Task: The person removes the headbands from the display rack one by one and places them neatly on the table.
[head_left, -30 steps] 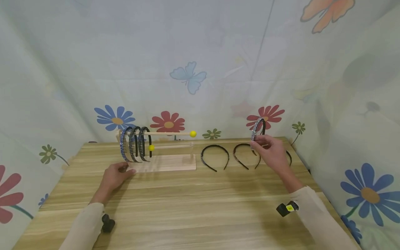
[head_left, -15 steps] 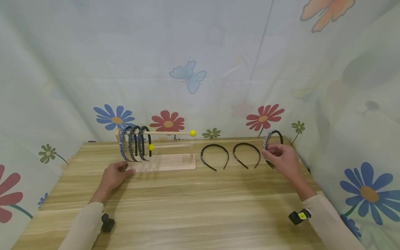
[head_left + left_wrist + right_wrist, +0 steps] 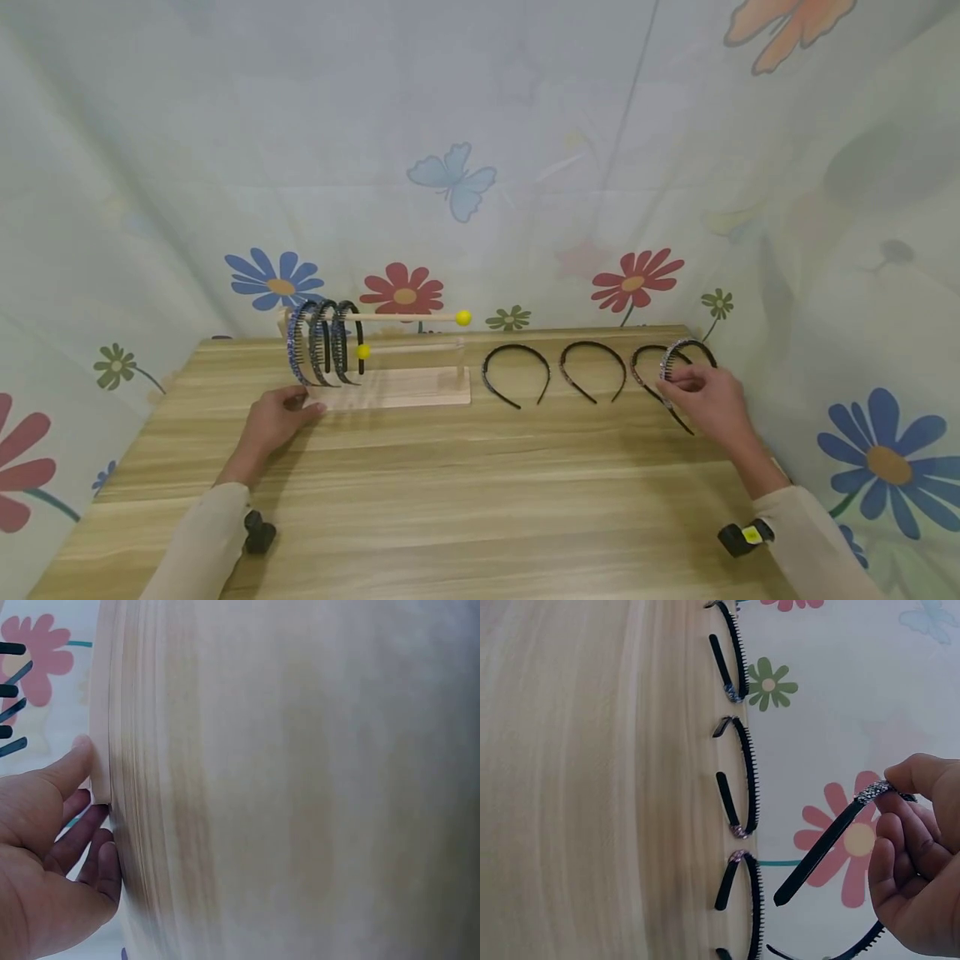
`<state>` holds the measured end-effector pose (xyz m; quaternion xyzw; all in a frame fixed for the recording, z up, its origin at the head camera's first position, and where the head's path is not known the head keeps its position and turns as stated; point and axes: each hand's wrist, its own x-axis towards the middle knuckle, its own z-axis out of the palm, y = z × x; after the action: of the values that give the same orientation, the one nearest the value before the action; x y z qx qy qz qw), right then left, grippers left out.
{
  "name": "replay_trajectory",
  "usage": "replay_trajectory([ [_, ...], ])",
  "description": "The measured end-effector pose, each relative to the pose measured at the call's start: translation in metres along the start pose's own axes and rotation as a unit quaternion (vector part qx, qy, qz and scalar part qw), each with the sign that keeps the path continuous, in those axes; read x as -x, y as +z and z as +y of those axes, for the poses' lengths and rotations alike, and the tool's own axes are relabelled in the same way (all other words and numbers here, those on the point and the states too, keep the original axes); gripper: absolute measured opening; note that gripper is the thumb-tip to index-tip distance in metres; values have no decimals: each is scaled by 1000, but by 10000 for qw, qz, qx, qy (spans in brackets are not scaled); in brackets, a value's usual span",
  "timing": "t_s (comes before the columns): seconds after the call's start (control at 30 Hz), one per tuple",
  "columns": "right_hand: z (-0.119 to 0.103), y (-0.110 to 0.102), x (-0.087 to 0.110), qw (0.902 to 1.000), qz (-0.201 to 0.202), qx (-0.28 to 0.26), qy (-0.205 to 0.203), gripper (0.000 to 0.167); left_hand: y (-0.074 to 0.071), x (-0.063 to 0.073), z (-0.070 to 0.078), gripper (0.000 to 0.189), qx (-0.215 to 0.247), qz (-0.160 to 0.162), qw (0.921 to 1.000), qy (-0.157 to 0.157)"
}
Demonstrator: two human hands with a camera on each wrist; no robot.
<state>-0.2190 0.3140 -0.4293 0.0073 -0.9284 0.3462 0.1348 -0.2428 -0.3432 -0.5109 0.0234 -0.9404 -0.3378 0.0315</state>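
My right hand pinches a silver glittery headband between thumb and fingers, one black end sticking out free. In the head view it overlaps a dark headband at the right end of the table row. My left hand grips the front left corner of a wooden stand's base; in the left wrist view its thumb lies along the base edge and its fingers sit at the end. Three toothed headbands hang on the stand's upper rod at the left, the outermost one blue.
Two more dark headbands lie on the table, one beside the stand and one in the middle of the row. Yellow balls cap the upper rod and the lower rod. A flowered cloth hangs behind the wooden table.
My right hand has carried the silver headband rightward and down, from above the middle of the row to the right end. The left hand has stayed at the stand's base.
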Motion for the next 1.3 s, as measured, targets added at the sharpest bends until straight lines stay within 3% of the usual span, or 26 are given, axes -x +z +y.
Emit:
replay_trajectory([
  [0.4,26,-2,13,9979,-550,272,223,34,0,0,1,70,-13,-77,9999,-98],
  [1.0,37,-7,27,9871,-1295,601,724,39,-2,0,1,70,8,-125,9998,-173],
  [1.3,47,-1,31,9893,-1249,619,430,28,-1,0,1,68,-9,-77,9999,-70],
])
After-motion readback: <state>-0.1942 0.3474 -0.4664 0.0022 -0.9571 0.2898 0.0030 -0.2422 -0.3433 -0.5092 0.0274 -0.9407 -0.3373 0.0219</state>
